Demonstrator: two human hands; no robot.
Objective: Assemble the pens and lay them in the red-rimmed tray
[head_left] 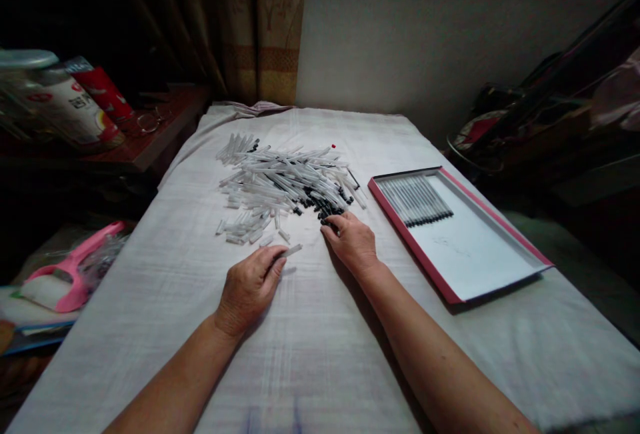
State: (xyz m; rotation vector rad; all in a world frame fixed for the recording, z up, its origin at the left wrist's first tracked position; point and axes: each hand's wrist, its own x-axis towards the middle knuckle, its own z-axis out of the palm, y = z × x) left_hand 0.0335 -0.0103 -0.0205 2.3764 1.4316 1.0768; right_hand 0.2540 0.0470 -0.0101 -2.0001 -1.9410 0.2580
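Observation:
My left hand (254,285) is closed, with a short translucent pen cap (293,250) pinched between thumb and fingers, its end sticking out to the right. My right hand (353,239) reaches to the near edge of a heap of clear pens (295,174) with black ends. Its thumb and forefinger are pressed together at those black ends (325,204); whether a pen is between them is hidden. Loose translucent caps (245,227) lie at the heap's near left. To the right, a shallow pink-edged box lid (500,274) holds a neat row of pens (415,199), black ends toward me.
A white cloth (300,367) covers the table. A small red piece (333,146) lies behind the heap. On the left are a side table with a plastic jar (75,111) and glasses (149,121), and a pink-handled object (75,274). A wall and curtain (270,27) stand behind.

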